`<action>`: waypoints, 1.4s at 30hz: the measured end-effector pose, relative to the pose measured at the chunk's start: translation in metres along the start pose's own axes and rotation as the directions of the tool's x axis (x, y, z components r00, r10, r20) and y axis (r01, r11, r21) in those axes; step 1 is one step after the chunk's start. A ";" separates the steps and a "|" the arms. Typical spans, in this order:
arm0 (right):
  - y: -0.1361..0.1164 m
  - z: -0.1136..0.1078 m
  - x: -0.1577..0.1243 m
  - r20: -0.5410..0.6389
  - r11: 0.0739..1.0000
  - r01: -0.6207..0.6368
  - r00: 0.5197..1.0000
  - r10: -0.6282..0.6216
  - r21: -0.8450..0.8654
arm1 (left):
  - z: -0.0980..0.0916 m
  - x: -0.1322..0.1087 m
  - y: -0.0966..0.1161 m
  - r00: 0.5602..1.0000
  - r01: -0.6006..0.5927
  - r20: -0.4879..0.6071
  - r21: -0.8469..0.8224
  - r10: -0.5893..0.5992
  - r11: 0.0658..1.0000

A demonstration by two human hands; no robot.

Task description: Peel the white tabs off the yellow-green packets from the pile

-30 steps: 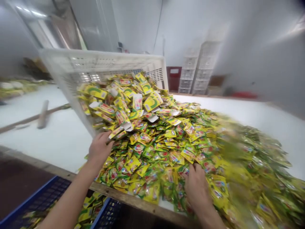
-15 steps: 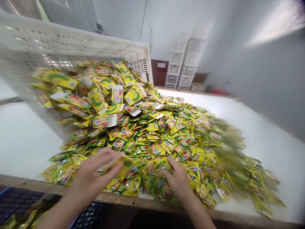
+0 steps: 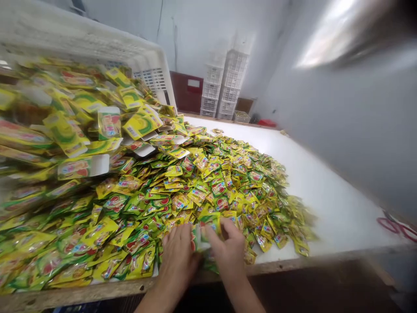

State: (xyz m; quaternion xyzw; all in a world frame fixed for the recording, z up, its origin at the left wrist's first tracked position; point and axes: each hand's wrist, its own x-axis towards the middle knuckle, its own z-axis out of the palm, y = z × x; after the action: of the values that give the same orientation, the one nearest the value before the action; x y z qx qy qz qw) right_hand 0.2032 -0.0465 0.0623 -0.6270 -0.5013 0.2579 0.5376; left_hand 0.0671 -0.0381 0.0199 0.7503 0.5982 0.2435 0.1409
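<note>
My left hand is closed round a small green and white box at the table's front edge. My right hand grips a yellow-green sachet at the box's right end, its thumb and fingers pressed together. The two hands nearly meet. Around them spreads a large heap of yellow and green sachets. To the left, many small yellow boxes, some with open white flaps, spill from a white plastic crate tipped on its side.
Red-handled scissors lie at the right end of the white table. Stacked white crates and a dark red box stand behind the table. A wooden edge runs along the front.
The view has swung right, bringing the scissors into sight. My hands have come together, and the box in my left hand now meets the sachet in my right.
</note>
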 end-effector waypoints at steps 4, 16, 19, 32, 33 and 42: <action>0.006 0.000 -0.001 0.003 0.973 0.060 0.998 -0.061 -0.222 | 0.006 0.002 0.012 0.990 0.069 -0.132 0.178 -0.046 0.982; -0.008 0.007 0.010 0.353 0.907 0.247 0.928 -0.120 -0.341 | 0.015 -0.002 0.010 0.947 0.218 -0.257 0.075 -0.192 0.973; -0.012 0.013 0.011 0.417 0.905 0.282 0.899 -0.133 -0.319 | 0.019 -0.008 0.008 0.946 0.202 -0.265 0.023 -0.189 0.979; -0.006 0.017 0.014 0.461 0.885 0.440 0.824 -0.330 -0.154 | -0.012 -0.022 -0.032 0.974 0.224 0.190 -0.872 -0.120 0.435; -0.006 0.018 0.015 0.491 0.867 0.467 0.804 -0.334 -0.175 | -0.014 -0.022 -0.034 0.972 0.237 0.216 -0.882 -0.097 0.407; -0.004 0.004 0.001 0.443 0.986 0.148 0.881 -0.168 0.079 | -0.023 -0.027 -0.044 0.942 0.335 0.296 -0.861 -0.160 0.383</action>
State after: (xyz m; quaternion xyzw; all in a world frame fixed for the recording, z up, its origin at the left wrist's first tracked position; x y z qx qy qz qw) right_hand 0.1985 -0.0443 0.0647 -0.4961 -0.6554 0.3615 0.4401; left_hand 0.0141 -0.0555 0.0116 0.4759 0.4654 0.4390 0.6035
